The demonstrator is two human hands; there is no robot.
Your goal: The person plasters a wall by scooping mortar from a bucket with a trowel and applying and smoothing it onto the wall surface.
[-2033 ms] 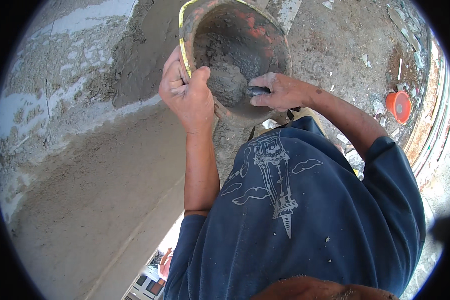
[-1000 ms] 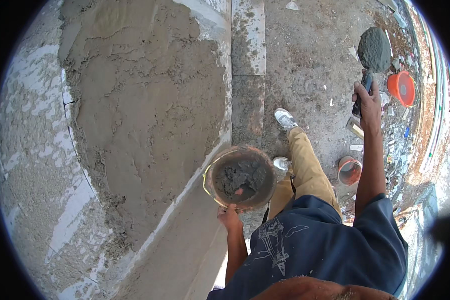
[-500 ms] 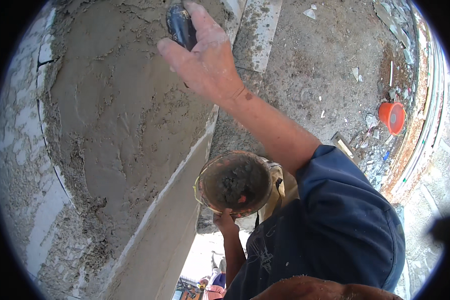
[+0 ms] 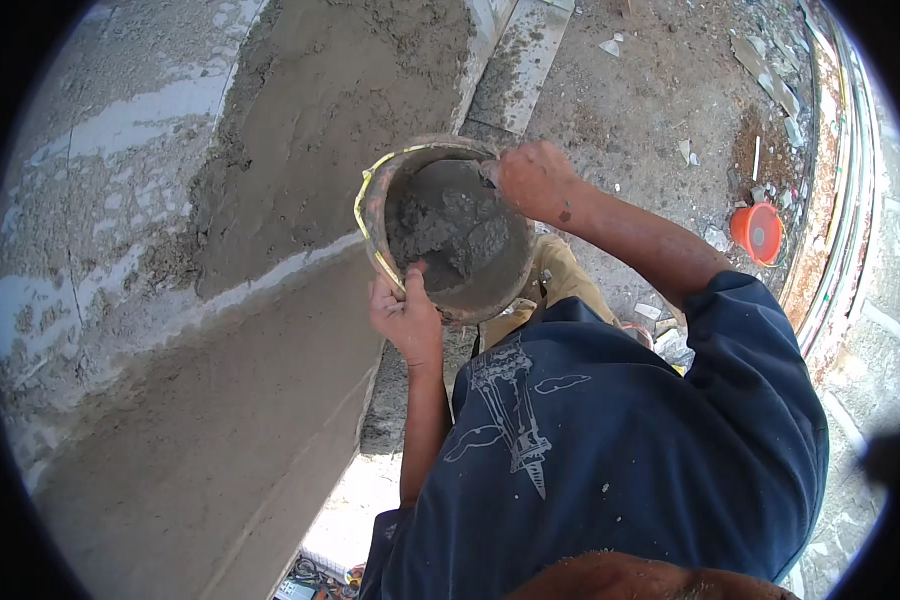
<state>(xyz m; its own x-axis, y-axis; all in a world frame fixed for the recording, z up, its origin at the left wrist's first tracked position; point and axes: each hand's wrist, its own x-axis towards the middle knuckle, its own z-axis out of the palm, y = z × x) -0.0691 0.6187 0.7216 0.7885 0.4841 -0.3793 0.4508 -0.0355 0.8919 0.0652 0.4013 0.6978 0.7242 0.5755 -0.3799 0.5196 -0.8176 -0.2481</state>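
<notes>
My left hand grips the lower left rim of a round, worn bucket holding wet grey mortar; its thumb is over the edge. My right hand is closed around the dark handle of a trowel at the bucket's upper right, with the tool's blade mostly hidden by the hand and bucket. Left of and beyond the bucket is a wall with a broad patch of rough, damp grey plaster, bordered by white, flaking surface.
A smooth grey ledge or face runs down the lower left. On the littered ground at right lie broken pieces and an orange bucket; pipes line the far edge. Tools lie below at bottom left.
My right hand, with the trowel, has come down and rightward from the plastered wall to the bucket. My left hand and the bucket have moved higher in view.
</notes>
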